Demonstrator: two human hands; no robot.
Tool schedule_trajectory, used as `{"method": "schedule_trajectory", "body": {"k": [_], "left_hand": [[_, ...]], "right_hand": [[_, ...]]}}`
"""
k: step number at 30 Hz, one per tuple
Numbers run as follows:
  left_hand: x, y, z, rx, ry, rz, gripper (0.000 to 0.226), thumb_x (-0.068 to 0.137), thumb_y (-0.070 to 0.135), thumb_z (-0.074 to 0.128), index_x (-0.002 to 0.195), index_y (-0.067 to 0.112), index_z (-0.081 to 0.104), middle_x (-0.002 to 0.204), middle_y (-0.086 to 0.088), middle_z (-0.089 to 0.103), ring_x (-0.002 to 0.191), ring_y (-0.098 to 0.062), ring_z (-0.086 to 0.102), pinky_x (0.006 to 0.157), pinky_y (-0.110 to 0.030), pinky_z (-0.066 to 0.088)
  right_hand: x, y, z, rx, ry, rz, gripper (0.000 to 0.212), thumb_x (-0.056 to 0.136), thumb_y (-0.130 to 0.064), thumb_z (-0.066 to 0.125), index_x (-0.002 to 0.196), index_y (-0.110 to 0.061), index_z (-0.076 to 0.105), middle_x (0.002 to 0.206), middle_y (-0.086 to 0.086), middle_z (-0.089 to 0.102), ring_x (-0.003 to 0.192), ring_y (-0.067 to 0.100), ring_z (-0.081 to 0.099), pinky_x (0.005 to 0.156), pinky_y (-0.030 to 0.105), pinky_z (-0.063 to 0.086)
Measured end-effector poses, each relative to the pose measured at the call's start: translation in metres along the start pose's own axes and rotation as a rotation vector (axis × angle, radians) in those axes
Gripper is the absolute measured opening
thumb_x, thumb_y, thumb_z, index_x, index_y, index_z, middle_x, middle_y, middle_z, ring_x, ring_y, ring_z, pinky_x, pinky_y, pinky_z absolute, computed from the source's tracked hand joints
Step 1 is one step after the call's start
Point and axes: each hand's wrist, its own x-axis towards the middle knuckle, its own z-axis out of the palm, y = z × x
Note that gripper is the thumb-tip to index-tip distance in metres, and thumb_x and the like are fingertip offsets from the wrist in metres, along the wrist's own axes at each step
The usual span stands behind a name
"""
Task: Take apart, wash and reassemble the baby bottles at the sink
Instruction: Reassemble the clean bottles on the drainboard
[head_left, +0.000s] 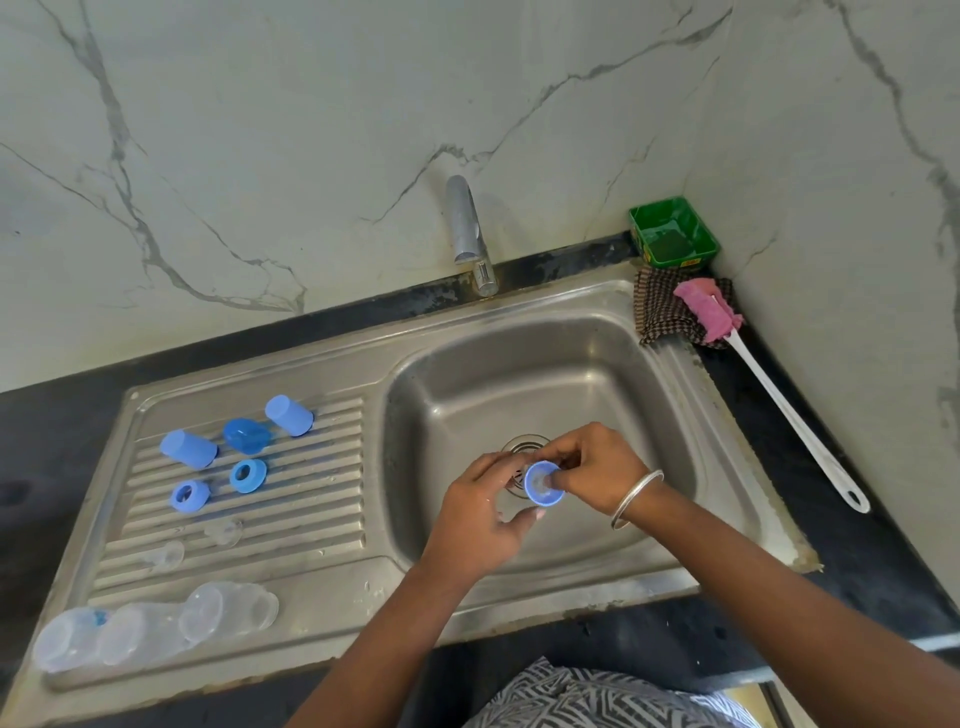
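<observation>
Blue bottle ring (543, 483) pinched between left hand (480, 514) and right hand (597, 467) over sink (519, 364), caps (288, 414), clear bottles (156, 629) on drainboard (311, 519), brush (753, 374) well apart at right.

I count: three blue plastic caps (188, 449) on drainboard; three blue screw rings, two on drainboard (248, 475), one in my grips; two clear silicone teats (223, 532); three clear plastic bottles (228, 609); one pink-headed white-handled bottle brush (707, 310).

Both hands (483, 499) (597, 470) hold blue ring (543, 483) (possibly with teat) | over sink (519, 374)
</observation>
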Motion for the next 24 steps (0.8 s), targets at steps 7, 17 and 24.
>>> {"method": "schedule_trajectory", "body": {"k": [7, 17, 24], "left_hand": [[0.0, 0.023, 0.004, -0.231, 0.177, -0.092, 0.052, 0.072, 0.016, 0.088, 0.115, 0.039, 0.069, 0.108, 0.021, 0.071, 0.103, -0.007, 0.068, 0.065, -0.028, 0.062], [0.001, 0.022, 0.005, -0.119, 0.302, 0.013, 0.05, 0.068, 0.017, 0.09, 0.113, 0.028, 0.073, 0.109, 0.035, 0.067, 0.098, 0.002, 0.068, 0.083, -0.028, 0.059], [-0.003, 0.016, -0.003, -0.123, 0.282, 0.0, 0.059, 0.071, 0.012, 0.089, 0.12, 0.036, 0.066, 0.113, 0.034, 0.066, 0.101, 0.003, 0.067, 0.084, -0.026, 0.058]], "right_hand": [[0.001, -0.009, -0.004, 0.206, 0.083, -0.032, 0.021, 0.067, -0.005, 0.081, 0.077, -0.017, 0.067, 0.069, 0.001, 0.072, 0.06, 0.01, 0.065, 0.062, 0.027, 0.055], [-0.002, -0.006, 0.025, 0.482, 0.313, 0.061, 0.02, 0.067, -0.001, 0.084, 0.07, -0.011, 0.066, 0.071, 0.013, 0.07, 0.063, 0.025, 0.066, 0.063, 0.036, 0.057], [0.001, -0.007, 0.018, 0.476, 0.099, 0.12, 0.016, 0.071, 0.003, 0.078, 0.083, -0.006, 0.073, 0.081, 0.015, 0.074, 0.079, 0.035, 0.071, 0.076, 0.051, 0.06]]}}
